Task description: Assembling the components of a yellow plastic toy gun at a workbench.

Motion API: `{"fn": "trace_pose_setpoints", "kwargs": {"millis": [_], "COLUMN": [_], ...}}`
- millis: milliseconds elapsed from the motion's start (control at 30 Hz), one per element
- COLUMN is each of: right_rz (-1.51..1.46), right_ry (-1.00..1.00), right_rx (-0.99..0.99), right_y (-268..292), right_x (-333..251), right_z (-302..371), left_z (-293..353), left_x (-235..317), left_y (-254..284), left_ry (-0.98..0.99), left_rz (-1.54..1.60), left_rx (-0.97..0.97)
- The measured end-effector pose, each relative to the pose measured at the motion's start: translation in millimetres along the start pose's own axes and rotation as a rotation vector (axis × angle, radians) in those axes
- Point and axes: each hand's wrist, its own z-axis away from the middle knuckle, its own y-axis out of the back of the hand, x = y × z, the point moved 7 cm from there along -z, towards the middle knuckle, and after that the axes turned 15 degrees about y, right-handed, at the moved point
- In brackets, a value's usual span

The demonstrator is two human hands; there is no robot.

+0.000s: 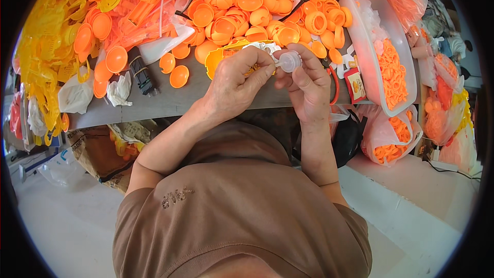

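Note:
Between the fingers of my right hand (309, 80) is a small clear round plastic piece (290, 62). My left hand (237, 80) is close beside it, its thumb and fingers pinched together near the piece's edge; whatever they hold is too small or hidden to name. Just behind both hands a yellow plastic part (217, 57) rests on the table, with a white plastic part (263, 46) on it, partly covered by my fingers. A heap of orange half-round shells (249, 2) lies beyond, and a few loose orange cups (179, 76) sit to the left.
To the right, a long clear bin (405, 51) holds orange rings. Near it lie a red-handled tool (334, 86) and a small red box (355, 85). Yellow parts (49, 46) pile at the far left. Below the table's front edge hangs a bag of orange pieces (393, 136).

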Motion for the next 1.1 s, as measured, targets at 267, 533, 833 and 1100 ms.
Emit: {"fn": "trace_pose_setpoints", "kwargs": {"millis": [267,533,833,1100], "right_rz": [-0.073,0.021,0.372,0.659], "right_ry": [-0.024,0.014,0.171,0.258], "right_rx": [-0.005,-0.044,-0.171,-0.356], "right_y": [2,-3,-16,-27], "right_x": [2,-1,-19,-27], "right_z": [-1,-2,-4,-5], "left_z": [1,-1,1,3], "left_x": [4,9,5,-4], "left_y": [0,-1,-2,0], "left_ry": [0.002,-0.106,0.055,-0.036], "left_rz": [0.018,-0.077,0.017,0.084], "left_rx": [-0.005,0.013,-0.084,-0.034]}}
